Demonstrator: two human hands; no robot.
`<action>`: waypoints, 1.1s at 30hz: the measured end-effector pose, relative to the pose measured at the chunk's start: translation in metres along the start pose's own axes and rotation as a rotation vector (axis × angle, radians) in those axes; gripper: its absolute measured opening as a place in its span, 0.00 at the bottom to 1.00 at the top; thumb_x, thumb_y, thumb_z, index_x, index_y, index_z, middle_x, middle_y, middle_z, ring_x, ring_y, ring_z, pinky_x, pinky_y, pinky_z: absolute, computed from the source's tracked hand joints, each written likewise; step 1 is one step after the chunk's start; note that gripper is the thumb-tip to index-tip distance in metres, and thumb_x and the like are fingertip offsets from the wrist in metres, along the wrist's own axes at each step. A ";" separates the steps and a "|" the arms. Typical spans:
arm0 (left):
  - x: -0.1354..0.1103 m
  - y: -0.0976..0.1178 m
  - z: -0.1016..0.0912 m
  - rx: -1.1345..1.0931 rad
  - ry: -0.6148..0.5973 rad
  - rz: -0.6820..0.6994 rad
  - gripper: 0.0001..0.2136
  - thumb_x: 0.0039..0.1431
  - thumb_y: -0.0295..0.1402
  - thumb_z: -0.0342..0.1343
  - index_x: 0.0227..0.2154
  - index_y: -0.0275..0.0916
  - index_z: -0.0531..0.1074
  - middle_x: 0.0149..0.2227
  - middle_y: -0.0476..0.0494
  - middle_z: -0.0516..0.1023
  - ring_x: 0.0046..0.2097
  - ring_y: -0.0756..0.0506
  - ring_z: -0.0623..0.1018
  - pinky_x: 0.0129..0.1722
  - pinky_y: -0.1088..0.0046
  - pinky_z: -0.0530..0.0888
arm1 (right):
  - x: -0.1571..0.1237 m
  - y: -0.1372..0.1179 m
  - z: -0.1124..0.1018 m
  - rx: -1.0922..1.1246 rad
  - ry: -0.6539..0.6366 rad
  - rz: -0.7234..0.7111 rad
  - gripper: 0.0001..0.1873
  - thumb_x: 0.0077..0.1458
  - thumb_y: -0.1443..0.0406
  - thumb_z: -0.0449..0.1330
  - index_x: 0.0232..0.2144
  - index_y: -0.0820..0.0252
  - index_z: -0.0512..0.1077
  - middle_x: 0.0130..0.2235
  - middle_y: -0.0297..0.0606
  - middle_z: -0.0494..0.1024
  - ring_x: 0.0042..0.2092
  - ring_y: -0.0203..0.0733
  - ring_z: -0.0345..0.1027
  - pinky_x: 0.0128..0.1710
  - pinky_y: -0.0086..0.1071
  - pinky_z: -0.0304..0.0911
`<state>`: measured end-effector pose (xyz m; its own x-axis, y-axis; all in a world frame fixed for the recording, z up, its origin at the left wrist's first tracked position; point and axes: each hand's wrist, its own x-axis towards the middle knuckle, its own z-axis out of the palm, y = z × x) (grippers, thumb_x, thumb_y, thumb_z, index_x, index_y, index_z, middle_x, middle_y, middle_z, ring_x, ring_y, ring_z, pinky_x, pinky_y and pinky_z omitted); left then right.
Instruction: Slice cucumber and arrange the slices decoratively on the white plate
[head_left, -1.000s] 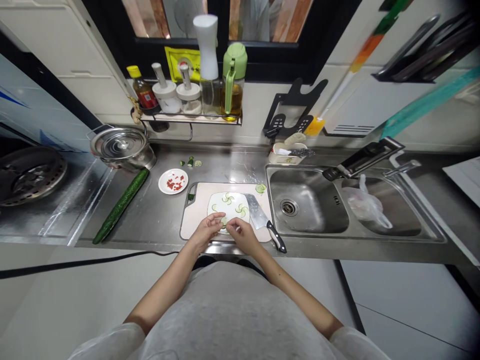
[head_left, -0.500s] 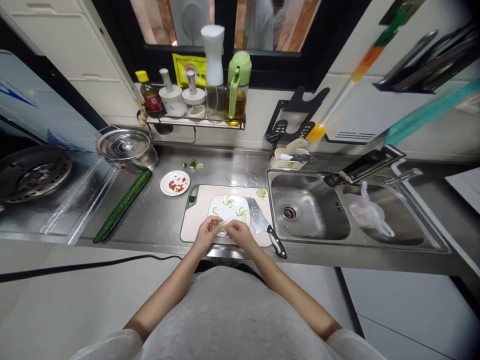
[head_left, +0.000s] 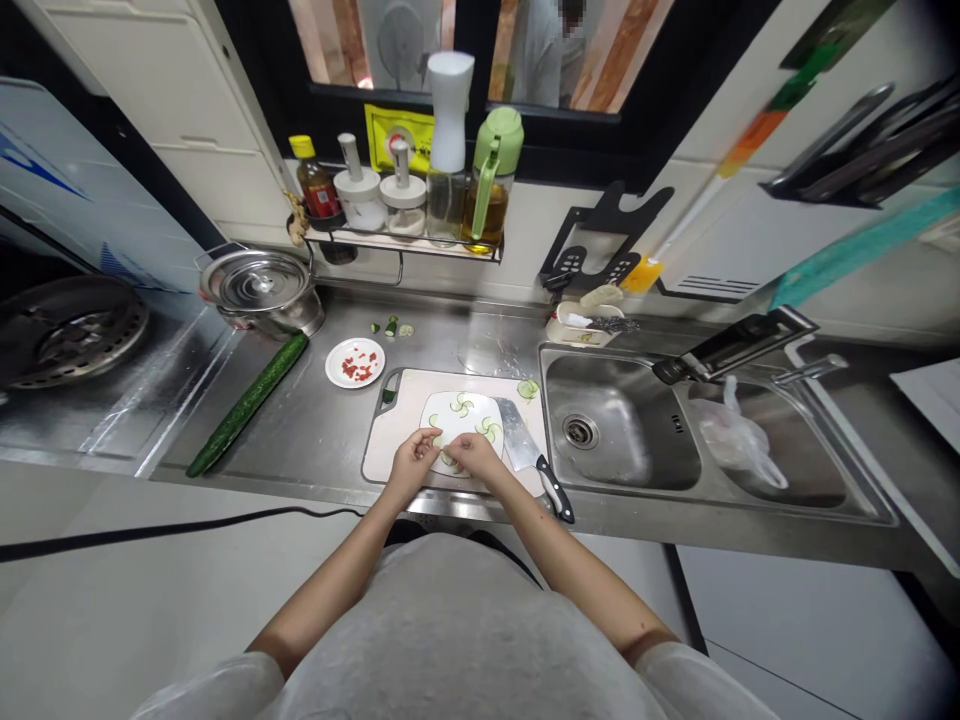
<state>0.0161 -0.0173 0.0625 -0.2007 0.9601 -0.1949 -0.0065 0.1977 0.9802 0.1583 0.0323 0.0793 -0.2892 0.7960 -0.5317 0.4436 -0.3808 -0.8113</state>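
A white plate (head_left: 463,420) rests on a pale cutting board (head_left: 405,415) and carries pinwheel shapes of thin cucumber slices (head_left: 487,429). My left hand (head_left: 411,462) and my right hand (head_left: 471,457) meet over the plate's near edge. Both are pinched with fingertips on cucumber slices there. A cleaver (head_left: 525,452) with a black handle lies on the board just right of the plate, beside my right hand.
A whole cucumber (head_left: 249,402) lies left on the steel counter. A small dish of red bits (head_left: 355,362) sits behind the board, with a lidded pot (head_left: 259,288) further left. A double sink (head_left: 622,430) lies right, with a plastic bag (head_left: 739,435) in it. A bottle shelf (head_left: 409,235) stands behind.
Both hands stay pinched together at the plate's near edge, with only small finger shifts. The view has drifted slightly; nothing else on the counter moved.
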 end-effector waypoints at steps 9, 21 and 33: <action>0.033 -0.004 -0.007 0.323 0.152 -0.063 0.07 0.48 0.35 0.58 0.30 0.40 0.71 0.24 0.53 0.71 0.26 0.52 0.70 0.30 0.78 0.66 | 0.048 -0.016 -0.007 -0.447 0.061 -0.172 0.08 0.48 0.61 0.63 0.24 0.60 0.73 0.27 0.33 0.76 0.29 0.33 0.67 0.27 0.24 0.55; 0.045 -0.004 -0.010 0.723 0.156 -0.127 0.04 0.52 0.33 0.56 0.31 0.43 0.74 0.31 0.50 0.79 0.35 0.47 0.76 0.36 0.73 0.64 | 0.070 -0.020 -0.002 -0.683 0.030 -0.222 0.05 0.52 0.65 0.62 0.28 0.61 0.73 0.30 0.35 0.76 0.32 0.34 0.65 0.29 0.25 0.53; 0.049 -0.003 -0.008 0.918 0.111 -0.081 0.06 0.55 0.32 0.53 0.34 0.43 0.74 0.35 0.47 0.79 0.41 0.43 0.75 0.43 0.68 0.61 | 0.077 -0.021 0.001 -0.736 0.004 -0.233 0.05 0.53 0.65 0.61 0.28 0.60 0.72 0.32 0.36 0.76 0.33 0.35 0.65 0.30 0.25 0.52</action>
<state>-0.0015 0.0281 0.0505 -0.3265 0.9213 -0.2112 0.7439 0.3883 0.5439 0.1259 0.1010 0.0558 -0.4422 0.8194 -0.3648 0.8217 0.2071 -0.5310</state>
